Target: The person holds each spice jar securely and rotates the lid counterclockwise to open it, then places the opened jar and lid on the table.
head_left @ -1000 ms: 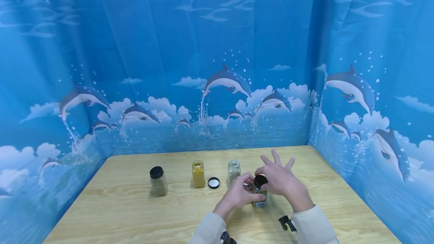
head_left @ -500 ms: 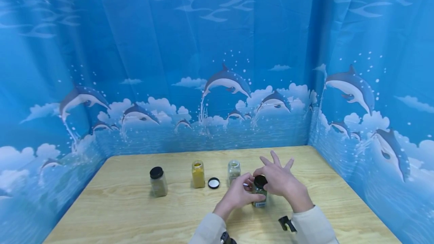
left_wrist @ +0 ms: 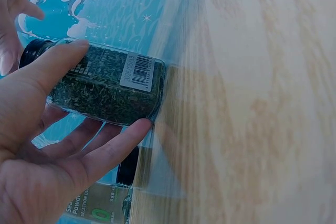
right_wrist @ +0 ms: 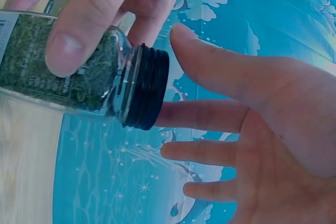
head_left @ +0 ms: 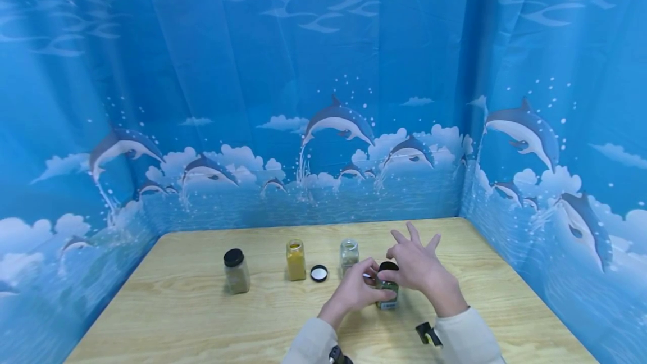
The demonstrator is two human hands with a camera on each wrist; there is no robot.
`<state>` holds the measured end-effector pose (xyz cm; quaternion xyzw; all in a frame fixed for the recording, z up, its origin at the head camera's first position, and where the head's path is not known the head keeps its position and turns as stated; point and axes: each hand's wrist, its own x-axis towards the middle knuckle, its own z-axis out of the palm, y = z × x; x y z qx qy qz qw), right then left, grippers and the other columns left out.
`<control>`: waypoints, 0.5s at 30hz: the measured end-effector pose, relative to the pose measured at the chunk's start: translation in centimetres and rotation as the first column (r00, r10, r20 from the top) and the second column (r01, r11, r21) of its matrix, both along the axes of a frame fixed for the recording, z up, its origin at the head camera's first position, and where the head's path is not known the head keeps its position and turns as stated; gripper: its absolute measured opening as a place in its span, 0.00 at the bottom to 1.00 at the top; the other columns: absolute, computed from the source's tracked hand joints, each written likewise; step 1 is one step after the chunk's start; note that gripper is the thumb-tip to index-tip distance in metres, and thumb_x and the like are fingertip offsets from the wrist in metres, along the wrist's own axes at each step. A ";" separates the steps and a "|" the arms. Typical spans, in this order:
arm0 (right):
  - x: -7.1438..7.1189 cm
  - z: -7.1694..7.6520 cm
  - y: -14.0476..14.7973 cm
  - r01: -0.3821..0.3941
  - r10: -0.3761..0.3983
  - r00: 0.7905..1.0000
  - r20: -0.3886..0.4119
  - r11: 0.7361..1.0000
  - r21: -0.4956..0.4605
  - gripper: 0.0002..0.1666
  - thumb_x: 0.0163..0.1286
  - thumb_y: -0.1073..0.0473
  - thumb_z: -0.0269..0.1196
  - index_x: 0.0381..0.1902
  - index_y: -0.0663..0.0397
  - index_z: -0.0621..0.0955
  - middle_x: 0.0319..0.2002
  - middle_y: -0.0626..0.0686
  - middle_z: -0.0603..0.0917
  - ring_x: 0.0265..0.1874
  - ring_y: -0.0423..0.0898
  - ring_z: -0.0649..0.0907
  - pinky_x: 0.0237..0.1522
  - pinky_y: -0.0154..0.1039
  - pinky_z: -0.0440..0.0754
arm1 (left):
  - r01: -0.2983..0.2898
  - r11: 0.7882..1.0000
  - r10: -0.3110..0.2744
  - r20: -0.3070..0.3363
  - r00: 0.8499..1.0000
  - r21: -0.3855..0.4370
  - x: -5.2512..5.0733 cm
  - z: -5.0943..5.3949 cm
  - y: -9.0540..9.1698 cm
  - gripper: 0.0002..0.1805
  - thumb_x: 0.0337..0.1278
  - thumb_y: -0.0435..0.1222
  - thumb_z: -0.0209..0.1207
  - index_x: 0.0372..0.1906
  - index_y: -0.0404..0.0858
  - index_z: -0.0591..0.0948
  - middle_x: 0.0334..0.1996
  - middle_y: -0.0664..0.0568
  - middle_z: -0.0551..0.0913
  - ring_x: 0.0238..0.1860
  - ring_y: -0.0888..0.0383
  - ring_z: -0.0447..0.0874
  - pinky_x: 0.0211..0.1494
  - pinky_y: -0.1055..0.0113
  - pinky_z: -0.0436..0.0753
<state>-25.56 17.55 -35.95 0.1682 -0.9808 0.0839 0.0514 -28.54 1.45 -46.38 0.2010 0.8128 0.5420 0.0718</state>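
Note:
My left hand (head_left: pixel 358 286) grips a glass spice jar of dried green herbs (left_wrist: pixel 113 80) by its sides, thumb on one face and fingers on the other. The jar stands upright on the table in the head view and carries a barcode sticker. A black screw cap (right_wrist: pixel 148 87) sits on its mouth. Around this cap, my right hand (head_left: pixel 418 265) has its fingers spread; in the right wrist view the thumb is apart from the cap and the index finger touches or nearly touches its far side. Just beyond my left hand stands an uncapped glass jar (head_left: pixel 349 253), partly hidden.
On the wooden table (head_left: pixel 192 324) stand an uncapped jar of yellow powder (head_left: pixel 295 263) and a black-capped jar of greyish powder (head_left: pixel 237 274). A loose black cap (head_left: pixel 319 273) lies with its white inside up. A dolphin-print curtain (head_left: pixel 303 100) borders the table.
My right thumb and index finger have come off their pinch on the cap and spread slightly, the hand shifting a little. My left hand and the jar stay in place.

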 end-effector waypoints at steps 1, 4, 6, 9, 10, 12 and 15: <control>-0.1 -0.1 0.0 0.002 -0.002 1.000 -0.007 1.000 -0.001 0.17 0.59 0.42 0.76 0.35 0.49 0.89 0.71 0.69 0.73 0.77 0.78 0.55 0.56 0.95 0.41 | 0.000 1.000 0.000 0.003 1.000 0.000 0.0 0.0 0.0 0.18 0.51 0.41 0.77 0.42 0.47 0.81 0.43 0.59 0.85 0.43 0.65 0.84 0.47 0.67 0.87; -0.2 -0.2 0.0 0.001 0.000 1.000 -0.011 1.000 0.007 0.16 0.58 0.43 0.77 0.29 0.46 0.88 0.71 0.69 0.74 0.77 0.78 0.56 0.56 0.95 0.42 | -0.001 1.000 0.001 0.007 1.000 -0.001 0.0 0.0 0.0 0.18 0.51 0.42 0.78 0.43 0.48 0.81 0.43 0.60 0.84 0.43 0.66 0.83 0.47 0.67 0.87; -0.2 -0.2 0.0 -0.004 0.004 1.000 -0.009 1.000 0.015 0.14 0.58 0.44 0.78 0.29 0.46 0.88 0.70 0.68 0.74 0.77 0.78 0.56 0.56 0.95 0.42 | -0.002 1.000 0.002 0.009 1.000 0.002 0.0 0.0 0.0 0.18 0.51 0.42 0.78 0.43 0.48 0.81 0.42 0.60 0.84 0.42 0.66 0.83 0.47 0.68 0.86; -0.1 -0.1 -0.1 -0.013 0.013 1.000 0.005 1.000 0.013 0.12 0.57 0.49 0.78 0.33 0.47 0.89 0.71 0.67 0.73 0.77 0.78 0.56 0.56 0.95 0.42 | -0.004 1.000 0.004 -0.003 1.000 0.004 0.1 0.0 0.0 0.18 0.50 0.41 0.78 0.43 0.47 0.81 0.40 0.59 0.84 0.40 0.65 0.82 0.46 0.69 0.86; 0.0 0.0 -0.2 -0.018 0.018 1.000 0.012 1.000 0.010 0.12 0.57 0.51 0.79 0.35 0.48 0.89 0.71 0.67 0.73 0.77 0.78 0.55 0.56 0.95 0.43 | -0.005 1.000 0.005 -0.007 1.000 0.004 0.1 0.0 0.0 0.18 0.50 0.41 0.78 0.43 0.47 0.81 0.40 0.59 0.84 0.40 0.65 0.82 0.46 0.69 0.85; 0.1 0.0 -0.2 -0.025 0.025 0.999 0.029 1.000 0.003 0.13 0.56 0.56 0.79 0.39 0.49 0.89 0.72 0.67 0.72 0.77 0.78 0.55 0.55 0.95 0.43 | -0.010 1.000 0.010 -0.013 1.000 0.001 0.1 -0.1 0.0 0.19 0.49 0.41 0.78 0.43 0.46 0.81 0.40 0.58 0.83 0.40 0.65 0.82 0.46 0.70 0.85; 0.2 0.1 -0.3 -0.033 0.033 0.998 0.049 0.999 -0.006 0.16 0.56 0.63 0.78 0.44 0.50 0.89 0.73 0.67 0.71 0.77 0.78 0.54 0.56 0.95 0.43 | -0.016 1.000 0.016 -0.010 1.000 -0.003 0.1 -0.1 0.0 0.19 0.49 0.41 0.79 0.43 0.46 0.81 0.40 0.58 0.83 0.40 0.65 0.82 0.46 0.70 0.85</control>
